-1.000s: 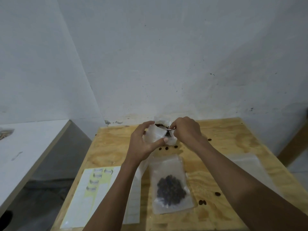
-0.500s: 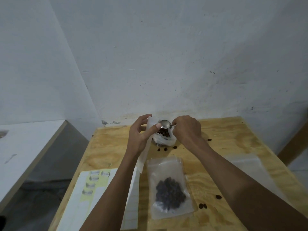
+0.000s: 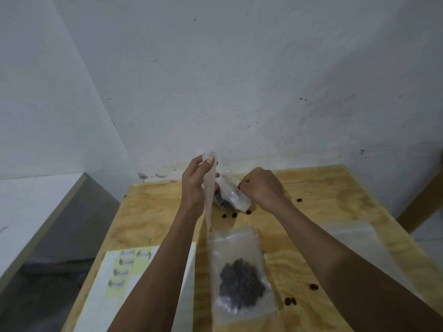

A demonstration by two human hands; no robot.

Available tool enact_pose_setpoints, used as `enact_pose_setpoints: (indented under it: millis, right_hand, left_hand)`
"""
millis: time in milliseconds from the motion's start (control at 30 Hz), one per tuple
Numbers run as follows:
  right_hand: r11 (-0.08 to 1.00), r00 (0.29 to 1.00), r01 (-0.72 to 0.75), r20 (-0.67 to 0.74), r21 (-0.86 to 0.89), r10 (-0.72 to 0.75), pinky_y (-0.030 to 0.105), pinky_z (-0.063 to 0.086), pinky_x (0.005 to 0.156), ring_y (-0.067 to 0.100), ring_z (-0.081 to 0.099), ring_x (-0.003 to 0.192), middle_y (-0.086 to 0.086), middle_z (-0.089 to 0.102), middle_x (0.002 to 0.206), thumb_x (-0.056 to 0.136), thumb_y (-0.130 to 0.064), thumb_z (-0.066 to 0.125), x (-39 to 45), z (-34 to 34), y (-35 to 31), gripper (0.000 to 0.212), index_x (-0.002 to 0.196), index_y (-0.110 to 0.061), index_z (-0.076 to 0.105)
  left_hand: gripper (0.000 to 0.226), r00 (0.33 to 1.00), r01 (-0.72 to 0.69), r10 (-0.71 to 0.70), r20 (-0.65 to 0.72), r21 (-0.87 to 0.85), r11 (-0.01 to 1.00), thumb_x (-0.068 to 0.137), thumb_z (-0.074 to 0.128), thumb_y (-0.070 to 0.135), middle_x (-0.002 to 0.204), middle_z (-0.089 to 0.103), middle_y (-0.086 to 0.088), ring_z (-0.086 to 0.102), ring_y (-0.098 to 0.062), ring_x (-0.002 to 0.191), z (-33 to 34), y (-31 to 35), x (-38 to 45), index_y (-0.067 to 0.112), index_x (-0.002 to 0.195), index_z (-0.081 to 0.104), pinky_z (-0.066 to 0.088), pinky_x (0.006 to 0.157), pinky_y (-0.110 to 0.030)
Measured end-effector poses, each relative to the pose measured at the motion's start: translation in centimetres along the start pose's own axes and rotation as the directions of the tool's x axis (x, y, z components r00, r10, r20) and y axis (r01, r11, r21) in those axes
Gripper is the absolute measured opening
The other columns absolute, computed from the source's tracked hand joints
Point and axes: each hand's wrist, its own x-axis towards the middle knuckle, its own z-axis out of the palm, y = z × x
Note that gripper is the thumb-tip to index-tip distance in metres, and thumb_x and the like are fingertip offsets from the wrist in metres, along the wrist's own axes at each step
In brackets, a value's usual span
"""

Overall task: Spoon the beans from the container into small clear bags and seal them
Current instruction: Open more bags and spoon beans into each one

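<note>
1. A plywood table (image 3: 335,188) fills the lower half of the view, pushed against a white wall (image 3: 239,80); its far edge meets the wall and its left edge drops to a dark gap beside a pale counter (image 3: 36,200).
2. The left hand (image 3: 194,183) is raised above the far part of the table, thumb and fingers pinching the top of an empty small clear bag (image 3: 209,195) that hangs edge-on, its lower tip just above the table.
3. The right hand (image 3: 260,188) is curled into a fist just right of that bag, at the mouth of a crumpled clear plastic container (image 3: 231,194) with dark beans inside. Whether the fist grips a spoon cannot be told; no spoon shows.
4. A filled bag (image 3: 239,271) lies flat on the table nearer the person than the container, a dark heap of beans in its lower half, between the two forearms.
5. Loose beans (image 3: 233,214) lie on the table just in front of the container; others (image 3: 290,301) sit right of the filled bag, near the right forearm.
6. A label sheet (image 3: 115,271) lies at the table's near left edge, partly under the left forearm.
7. A flat clear plastic sheet (image 3: 352,231) lies towards the table's right edge, with bare wood beyond it up to the wall.
</note>
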Motion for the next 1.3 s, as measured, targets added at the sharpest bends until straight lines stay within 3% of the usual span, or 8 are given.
enact_pose_setpoints:
  millis: [333,467,667,800,933,1033,1167,1300]
  right_hand:
    - [0.987,0.996,-0.092,0.002,0.135,0.092,0.023,0.029,0.05,0.017,0.043,0.05,-0.003,0.045,0.053,0.077,-0.022,0.064,0.5,0.6,1.0,0.02,0.058,-0.02,0.063]
    - [0.985,0.995,-0.081,-0.038,0.153,0.088,0.026,0.036,0.054,0.021,0.065,0.056,0.008,0.074,0.069,0.077,-0.024,0.064,0.5,0.0,1.0,0.022,0.085,-0.01,0.081]
    - [0.984,0.997,-0.026,-0.067,0.178,0.039,0.03,0.033,0.055,0.017,0.047,0.053,0.017,0.064,0.065,0.076,-0.021,0.062,-0.2,-2.4,0.9,0.019,0.057,-0.017,0.063]
    - [0.981,0.996,0.026,-0.091,0.19,-0.008,0.03,0.041,0.058,0.029,0.07,0.063,0.013,0.076,0.091,0.073,-0.024,0.064,-0.7,-4.7,0.3,0.025,0.079,-0.002,0.074]
    - [0.985,0.995,0.09,-0.049,0.148,-0.083,0.03,0.044,0.059,0.017,0.055,0.059,0.014,0.075,0.095,0.067,-0.023,0.062,-1.7,-6.3,-0.6,0.035,0.094,-0.006,0.077]
    - [0.991,0.991,0.128,-0.036,0.032,-0.126,0.031,0.056,0.061,0.026,0.075,0.071,0.009,0.076,0.094,0.075,-0.023,0.067,-2.9,-6.5,-1.4,0.025,0.094,-0.012,0.08]
    - [0.963,0.967,0.249,-0.025,-0.103,-0.253,0.032,0.063,0.068,0.015,0.072,0.078,-0.009,0.079,0.093,0.085,-0.018,0.066,-4.7,-6.8,-1.9,0.021,0.09,-0.028,0.084]
    - [0.947,0.943,0.252,-0.169,-0.197,-0.286,0.027,0.058,0.063,0.016,0.07,0.077,-0.006,0.079,0.095,0.085,-0.012,0.065,-5.0,-6.9,-1.2,0.029,0.101,-0.029,0.082]
  left_hand:
    - [0.059,0.997,-0.048,0.041,0.062,0.108,0.993,0.072,0.071,0.061,0.111,0.074,0.002,0.071,-0.017,0.095,-1.8,0.3,0.0,0.022,0.117,0.071,0.057,0.08,-0.038]
    - [0.065,0.987,-0.149,0.129,0.093,0.258,0.955,0.068,0.077,0.059,0.112,0.075,0.007,0.073,-0.012,0.097,-2.4,1.1,-0.3,0.026,0.123,0.068,0.059,0.079,-0.038]
    - [0.086,0.928,-0.367,0.303,0.216,0.667,0.649,0.061,0.08,0.072,0.13,0.061,0.015,0.059,-0.008,0.112,-2.9,0.6,-1.6,0.03,0.134,0.061,0.049,0.091,-0.027]
    - [0.093,0.906,-0.406,0.328,0.266,0.766,0.498,0.06,0.081,0.072,0.133,0.06,0.006,0.057,-0.016,0.118,-3.3,-0.7,-1.9,0.025,0.138,0.059,0.049,0.097,-0.036]
    - [0.099,0.914,-0.376,0.327,0.238,0.8,0.468,0.059,0.075,0.077,0.137,0.059,0.0,0.054,-0.02,0.125,-2.9,-1.5,-2.3,0.023,0.14,0.058,0.043,0.097,-0.031]
    - [0.097,0.907,-0.379,0.358,0.223,0.802,0.462,0.061,0.077,0.076,0.138,0.059,-0.001,0.054,-0.022,0.126,-2.3,-1.7,-2.3,0.023,0.14,0.058,0.047,0.1,-0.038]
    - [0.092,0.883,-0.413,0.399,0.246,0.812,0.412,0.065,0.082,0.071,0.135,0.064,-0.001,0.057,-0.022,0.124,-1.6,-1.9,-2.2,0.016,0.136,0.061,0.051,0.099,-0.044]
    - [0.096,0.916,-0.348,0.364,0.169,0.785,0.512,0.063,0.072,0.078,0.135,0.063,-0.001,0.058,-0.018,0.12,-1.9,-1.8,-2.6,0.018,0.137,0.061,0.047,0.095,-0.033]
